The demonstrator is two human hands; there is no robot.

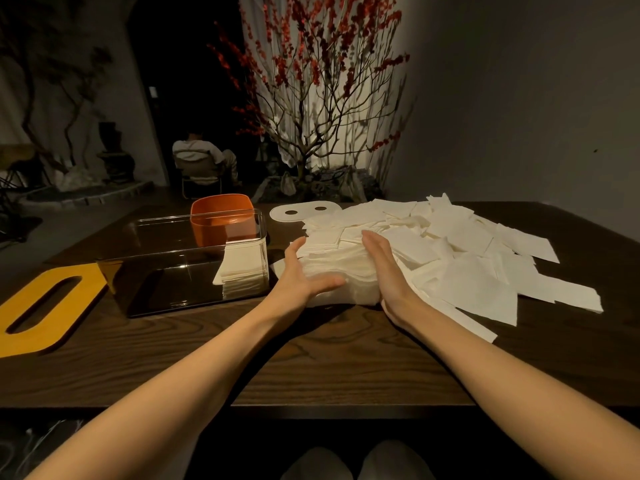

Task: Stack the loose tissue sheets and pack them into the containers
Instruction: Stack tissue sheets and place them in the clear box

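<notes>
Both forearms are stretched fwd from the near edge over the dark wood desk (311,368), converging on a thick tissue stack (343,271) at desk centre. The stack is squeezed between the two hands. The left hand (301,275) is set against the stack's left side, palm turned inward, fingers (296,245) straight and together, pointing far; thumb is laid across the stack's near face. The right hand (384,268) is stood on edge against the stack's right side, palm facing left, fingers straight and held together, none curled.

Loose tissue sheets (478,258) are spread in a messy heap to the right and far side of the stack, some overlapping it. A clear container (187,261) is seen left of the stack, w/ a small pile of packed tissues (242,271) in its right end. An orange container (221,216) stands just beyond it. A white lid (298,213) w/ two holes lies at the far side, next to the heap. A yellow slotted lid (45,306) lies flat at the left edge.
</notes>
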